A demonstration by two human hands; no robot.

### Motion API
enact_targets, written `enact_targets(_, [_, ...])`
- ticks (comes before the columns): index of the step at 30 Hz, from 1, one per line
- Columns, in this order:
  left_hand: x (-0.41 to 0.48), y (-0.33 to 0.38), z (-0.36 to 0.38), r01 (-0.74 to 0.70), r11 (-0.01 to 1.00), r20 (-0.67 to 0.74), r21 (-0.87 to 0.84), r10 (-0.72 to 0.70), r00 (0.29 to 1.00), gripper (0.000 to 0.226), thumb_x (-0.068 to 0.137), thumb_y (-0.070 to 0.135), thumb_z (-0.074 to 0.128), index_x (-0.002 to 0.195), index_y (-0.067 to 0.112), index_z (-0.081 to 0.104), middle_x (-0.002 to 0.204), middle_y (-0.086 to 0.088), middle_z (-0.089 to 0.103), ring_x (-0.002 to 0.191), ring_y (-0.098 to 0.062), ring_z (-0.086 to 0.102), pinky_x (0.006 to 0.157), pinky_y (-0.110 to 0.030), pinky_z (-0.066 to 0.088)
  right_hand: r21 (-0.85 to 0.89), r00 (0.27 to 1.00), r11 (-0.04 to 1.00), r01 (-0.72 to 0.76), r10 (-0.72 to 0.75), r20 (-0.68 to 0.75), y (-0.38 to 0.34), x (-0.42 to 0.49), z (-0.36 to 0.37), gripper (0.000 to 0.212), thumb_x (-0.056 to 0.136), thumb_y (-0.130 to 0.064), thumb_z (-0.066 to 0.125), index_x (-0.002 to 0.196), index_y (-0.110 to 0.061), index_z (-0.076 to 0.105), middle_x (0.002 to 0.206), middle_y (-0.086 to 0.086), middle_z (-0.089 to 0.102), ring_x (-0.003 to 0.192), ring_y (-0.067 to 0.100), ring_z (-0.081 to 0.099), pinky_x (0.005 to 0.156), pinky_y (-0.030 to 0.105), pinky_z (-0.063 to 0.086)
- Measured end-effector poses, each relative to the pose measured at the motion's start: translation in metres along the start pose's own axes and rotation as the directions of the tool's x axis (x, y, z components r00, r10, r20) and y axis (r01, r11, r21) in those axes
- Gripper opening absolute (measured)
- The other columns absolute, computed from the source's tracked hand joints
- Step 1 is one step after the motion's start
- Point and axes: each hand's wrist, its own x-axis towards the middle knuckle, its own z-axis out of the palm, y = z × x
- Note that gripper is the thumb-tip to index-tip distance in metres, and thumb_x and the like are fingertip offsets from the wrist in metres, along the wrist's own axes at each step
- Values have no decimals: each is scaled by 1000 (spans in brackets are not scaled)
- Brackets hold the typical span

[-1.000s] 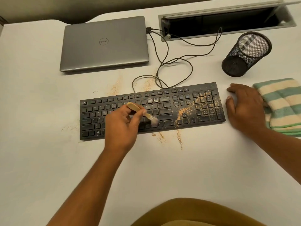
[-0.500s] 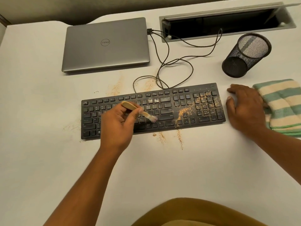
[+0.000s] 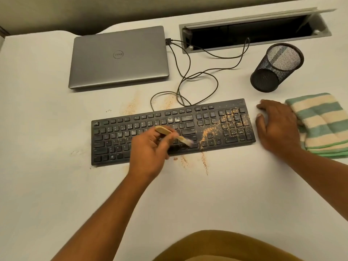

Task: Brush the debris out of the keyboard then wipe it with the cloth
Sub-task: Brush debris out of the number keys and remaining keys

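A black keyboard (image 3: 207, 119) lies across the middle of the white table. Orange-tan debris (image 3: 211, 131) covers its numpad and the keys left of it. My left hand (image 3: 148, 153) is closed around a small wooden-handled brush (image 3: 175, 135), whose pale bristles touch the keys near the lower middle of the keyboard. My right hand (image 3: 276, 127) rests flat on the table just right of the keyboard, fingers spread, its outer edge against a folded green-and-cream striped cloth (image 3: 322, 123).
A shut grey laptop (image 3: 120, 57) lies behind the keyboard at the left. Looped black cables (image 3: 197, 76) run to an open cable box (image 3: 254, 32) in the table. A black mesh pen cup (image 3: 276, 66) stands at the back right. Debris streaks (image 3: 204, 162) lie on the table.
My left hand has swept the brush to the right along the keys, with its bristles nearer the debris patch. My right hand and the cloth have stayed put.
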Motion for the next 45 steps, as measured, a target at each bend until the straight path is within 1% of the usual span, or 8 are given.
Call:
enact_targets(2, [-5,2,5,-19,1000,100,16,17,995,8,90,17,69,92,23,74,77,11,73,47,-9,58,50,-20,50,-2,1000,1000,-1,1,-2,-1,0,0,37,93,-32,43,120,-12,59,128,7,61,120,31,51,105,42,35])
enact_targets(7, [11,13,13,-104,995,-77,-1,104,992,8,92,19,69,95,24,74,78,10,73,49,-10,62,52,-26,55,2,1000,1000,-7,7,-8,-2,1,-1,37,92,-31,45,120,-12,60,128,7,61,120,30,51,105,42,35])
enact_targets(13, [7,11,29,-211,964,154,162,186,970,10,91,24,68,96,31,73,76,17,70,52,-3,63,51,-19,53,1,1000,1000,-1,1,-10,-1,0,0,38,94,-35,44,120,-12,60,128,7,61,119,31,51,105,41,35])
enact_targets(17, [15,19,29,-194,978,3,70,194,981,10,92,23,67,97,30,71,81,16,71,53,-6,64,51,-18,50,-6,1000,1000,6,-6,-14,-1,0,-1,37,96,-37,44,119,-13,59,127,7,61,118,31,51,104,41,35])
enact_targets(25, [30,31,30,-172,948,202,268,120,972,3,93,34,65,94,35,68,62,12,63,54,-9,63,63,-33,56,-29,1000,999,17,-18,-21,1,1,1,38,97,-38,42,118,-12,59,125,8,62,116,32,52,102,42,36])
enact_targets(29, [34,34,36,-172,968,97,182,156,983,6,93,31,67,90,36,67,73,8,70,49,-6,60,60,-33,56,-22,1000,1000,12,-13,-18,1,0,2,38,97,-39,42,118,-12,59,125,8,62,117,32,52,102,42,36])
enact_targets(36, [30,25,27,-229,907,254,353,142,957,10,93,37,64,96,30,71,79,8,70,68,-14,64,66,-42,58,-14,1000,1000,6,-7,-20,1,0,1,39,97,-39,42,119,-13,59,126,7,62,118,31,51,102,41,36])
enact_targets(45, [9,15,24,-81,973,-14,217,86,996,2,93,33,66,92,33,68,70,2,71,60,-23,64,61,-46,57,-13,1000,1000,0,-1,-14,1,1,2,38,97,-39,43,120,-13,59,128,7,61,120,30,50,103,41,35])
